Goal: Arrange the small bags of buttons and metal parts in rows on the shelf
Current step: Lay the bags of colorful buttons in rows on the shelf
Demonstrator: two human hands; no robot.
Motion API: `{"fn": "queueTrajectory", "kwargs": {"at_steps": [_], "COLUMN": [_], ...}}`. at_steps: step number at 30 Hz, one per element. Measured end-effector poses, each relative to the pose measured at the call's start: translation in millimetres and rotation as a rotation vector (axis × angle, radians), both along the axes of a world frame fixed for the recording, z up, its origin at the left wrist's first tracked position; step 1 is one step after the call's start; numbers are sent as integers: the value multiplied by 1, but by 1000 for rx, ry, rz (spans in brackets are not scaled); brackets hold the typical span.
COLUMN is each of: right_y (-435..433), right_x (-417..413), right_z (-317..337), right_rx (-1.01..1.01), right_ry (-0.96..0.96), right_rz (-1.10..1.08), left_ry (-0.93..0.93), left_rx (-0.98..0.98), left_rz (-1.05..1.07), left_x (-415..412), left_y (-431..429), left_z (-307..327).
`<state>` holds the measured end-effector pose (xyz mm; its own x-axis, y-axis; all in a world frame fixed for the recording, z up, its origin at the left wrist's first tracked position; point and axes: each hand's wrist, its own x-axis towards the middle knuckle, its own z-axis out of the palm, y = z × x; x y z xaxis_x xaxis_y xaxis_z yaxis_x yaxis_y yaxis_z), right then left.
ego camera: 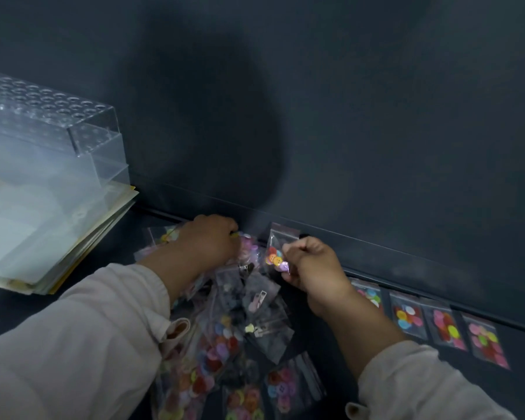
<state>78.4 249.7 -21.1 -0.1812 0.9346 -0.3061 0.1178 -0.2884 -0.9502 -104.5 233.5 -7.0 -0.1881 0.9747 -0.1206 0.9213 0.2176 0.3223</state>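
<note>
A loose heap of small clear bags (240, 334) with coloured buttons and metal zipper parts covers the dark shelf (322, 338) between my arms. My right hand (309, 265) pinches one small bag of coloured buttons (275, 253) and holds it upright just above the heap. My left hand (208, 241) reaches into the far end of the heap, its fingers closed on a bag of pink buttons (249, 247). To the right, several button bags lie in a row (443, 327) along the back wall.
A clear plastic rack with round holes (52, 116) sits on translucent boxes and a stack of folders (58, 231) at the left. The dark back wall (376, 131) rises right behind the bags, with a ledge along its base.
</note>
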Motion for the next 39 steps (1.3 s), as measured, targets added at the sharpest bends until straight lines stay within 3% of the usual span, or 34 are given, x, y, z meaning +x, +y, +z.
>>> {"fn": "queueTrajectory", "kwargs": {"at_steps": [4,8,10,13,16,20,24,28,33,39], "right_y": [-6,-11,-13,-17,-24,-36,-44,-53,-66,-79], "right_x": [10,16,21,33,49,77,108,142,182,226], "right_z": [3,6,9,18,30,40,46,47,45,39], "right_rx": [-95,-102,-124,-172,-183,-122,-1,-25,-35,-37], "right_ry": [79,91,119,223,355,397,302,249,288,286], "right_rz": [-20,-46,-73,-91,-74,-44,-3,30,-76,-180], "left_ry": [92,108,-55,-443,-646,-822,-792,-836,-1245,-1257], "left_rx": [5,143,261,323,372,273,87,-21,-131,-255], "left_rz": [-35,-22,26,14,0,-20,-115,-192,75,127], "left_x": [4,9,11,22,46,83,120,158,205,252], "left_y": [4,1,-2,-11,-23,-34,-41,-45,-53,-61], "left_z": [-2,0,0,5,14,22,35,50,51,38]}}
